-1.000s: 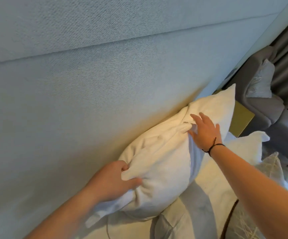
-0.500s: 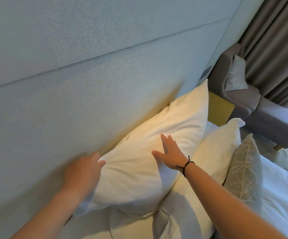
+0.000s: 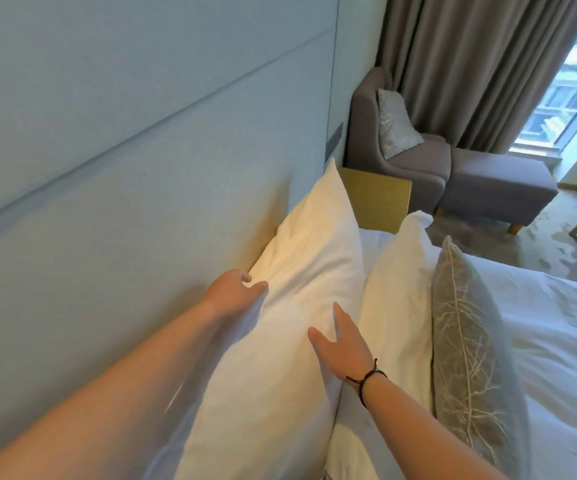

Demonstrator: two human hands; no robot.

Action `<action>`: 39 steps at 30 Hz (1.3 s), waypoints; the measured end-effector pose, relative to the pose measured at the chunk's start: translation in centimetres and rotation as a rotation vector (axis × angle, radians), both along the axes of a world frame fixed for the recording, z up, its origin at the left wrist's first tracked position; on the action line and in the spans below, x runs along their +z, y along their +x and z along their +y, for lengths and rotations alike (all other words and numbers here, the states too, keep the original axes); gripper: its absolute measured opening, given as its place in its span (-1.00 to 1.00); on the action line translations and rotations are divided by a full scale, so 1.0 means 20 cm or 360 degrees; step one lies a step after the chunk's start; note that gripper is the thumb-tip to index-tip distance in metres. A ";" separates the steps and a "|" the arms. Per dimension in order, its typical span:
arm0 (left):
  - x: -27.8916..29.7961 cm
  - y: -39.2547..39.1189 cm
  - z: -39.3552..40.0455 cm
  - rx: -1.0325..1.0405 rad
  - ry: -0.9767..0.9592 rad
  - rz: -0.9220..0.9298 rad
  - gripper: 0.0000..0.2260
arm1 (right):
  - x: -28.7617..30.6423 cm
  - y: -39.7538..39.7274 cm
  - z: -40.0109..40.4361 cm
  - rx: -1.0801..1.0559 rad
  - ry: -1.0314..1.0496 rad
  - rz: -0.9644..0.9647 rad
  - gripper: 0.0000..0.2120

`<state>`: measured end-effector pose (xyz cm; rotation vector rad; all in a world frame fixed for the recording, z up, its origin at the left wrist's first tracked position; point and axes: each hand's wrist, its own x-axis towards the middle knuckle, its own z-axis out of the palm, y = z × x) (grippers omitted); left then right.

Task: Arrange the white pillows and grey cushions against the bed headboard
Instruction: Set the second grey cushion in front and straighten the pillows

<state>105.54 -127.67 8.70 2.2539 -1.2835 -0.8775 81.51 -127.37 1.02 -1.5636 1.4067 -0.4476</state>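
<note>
Pretty sure this is a hotel room, or at least a very hotel-styled bedroom. You've got a tall padded headboard [image 3: 141, 168] running wall-wide in panels, crisp all-white bedding [image 3: 564, 358], plump white pillows [image 3: 308, 271] stood up in rows with a grey leaf-pattern cushion [image 3: 467, 341] in front. Off in the corner there's a grey armchair [image 3: 401, 161] with its own matching footstool [image 3: 498, 185] and a silvery throw cushion [image 3: 396, 124], heavy floor-length curtains [image 3: 470, 64], and a big window [image 3: 571, 84] looking out at high-rise buildings. Carpeted floor [image 3: 557, 251] too.
</note>
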 end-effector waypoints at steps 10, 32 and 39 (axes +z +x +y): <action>-0.02 -0.26 -0.80 -0.0078 -0.0181 -0.0364 -0.67 | -0.13 0.09 -0.04 -0.0185 0.0006 -0.0127 -0.09; -0.03 -0.02 -0.54 -0.0515 -0.0048 -0.1113 -0.70 | -0.04 0.19 0.13 0.0023 0.0217 0.0046 -0.13; 0.01 -0.01 0.31 -0.0342 0.0033 -0.0794 -0.69 | -0.01 0.22 0.26 0.0009 0.0117 0.0010 -0.18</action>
